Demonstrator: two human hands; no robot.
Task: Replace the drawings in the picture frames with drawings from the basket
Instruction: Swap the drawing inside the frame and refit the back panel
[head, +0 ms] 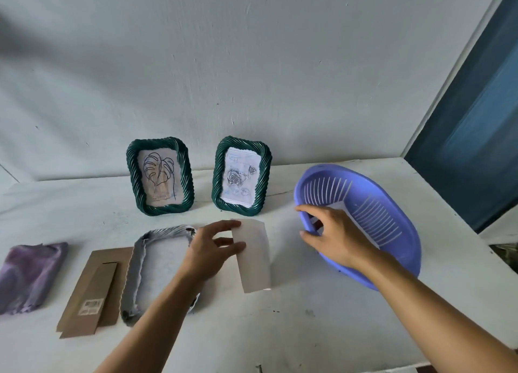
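left fingers (224, 226) pinching drawing (253, 260), right fingers (307, 235) gripping basket (332, 171)

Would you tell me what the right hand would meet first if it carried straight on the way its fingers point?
The right hand would most likely meet the rim of the purple slotted plastic basket, lying between thumb and fingers; whether they touch it is unclear.

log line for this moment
left hand holds paper sheet | right hand grips basket rim | open frame face down on table
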